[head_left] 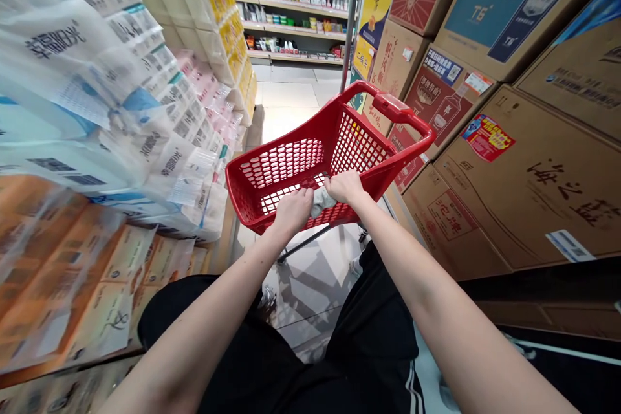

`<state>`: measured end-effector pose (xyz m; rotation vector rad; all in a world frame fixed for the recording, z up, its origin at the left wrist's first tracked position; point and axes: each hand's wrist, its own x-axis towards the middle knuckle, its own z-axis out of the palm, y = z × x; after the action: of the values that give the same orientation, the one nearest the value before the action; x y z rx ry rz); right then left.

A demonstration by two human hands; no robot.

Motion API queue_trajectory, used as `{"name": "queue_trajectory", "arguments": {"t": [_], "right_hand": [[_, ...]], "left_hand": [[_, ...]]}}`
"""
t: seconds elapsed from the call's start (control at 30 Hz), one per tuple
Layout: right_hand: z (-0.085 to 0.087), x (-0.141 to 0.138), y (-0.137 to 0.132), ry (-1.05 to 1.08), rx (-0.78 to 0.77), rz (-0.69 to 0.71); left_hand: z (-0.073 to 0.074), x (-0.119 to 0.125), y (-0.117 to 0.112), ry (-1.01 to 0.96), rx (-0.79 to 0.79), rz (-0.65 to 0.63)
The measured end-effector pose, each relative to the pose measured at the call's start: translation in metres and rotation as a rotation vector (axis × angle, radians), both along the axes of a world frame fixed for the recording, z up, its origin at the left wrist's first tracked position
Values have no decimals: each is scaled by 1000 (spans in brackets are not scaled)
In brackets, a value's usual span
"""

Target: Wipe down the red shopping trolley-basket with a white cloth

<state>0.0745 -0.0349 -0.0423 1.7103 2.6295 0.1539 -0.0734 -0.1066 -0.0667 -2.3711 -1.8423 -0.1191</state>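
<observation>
A red plastic shopping cart with perforated walls stands in front of me, turned at a slant. Between my hands, at the cart's near side, is a crumpled greyish-white cloth. My left hand is closed on the cloth's left end, its thumb side toward the middle. On the other end, my right hand is closed as well, with its fingertips partly hidden. Whether the cloth touches the cart's rim is hard to tell. Through the holes in the cart's floor, pale tiles show.
Packs of tissue paper are piled high along the left. Stacked cardboard cartons line the right. Shelves of small bottles and tubes stand ahead, beyond a tiled floor. A grey metal pole rises behind the cart.
</observation>
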Motion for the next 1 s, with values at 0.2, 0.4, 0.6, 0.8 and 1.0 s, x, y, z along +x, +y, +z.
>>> {"name": "queue_trajectory", "arguments": {"t": [0.2,0.4,0.6,0.8,1.0], "right_hand": [[3,1,3,-7,-29,2],[4,0,2,-9,-73,12],[2,-1,0,-29,-67,7],[-1,1,2,-44,-50,8],[0,1,2,-39,-70,-7]], "left_hand": [[-6,-21,-8,1,22,-22],[-10,-67,-31,10,5,-44],[-9,-74,-41,27,-23,-20],[-13,-56,-29,22,-17,15],[-19,-50,-26,-8,49,37]]}}
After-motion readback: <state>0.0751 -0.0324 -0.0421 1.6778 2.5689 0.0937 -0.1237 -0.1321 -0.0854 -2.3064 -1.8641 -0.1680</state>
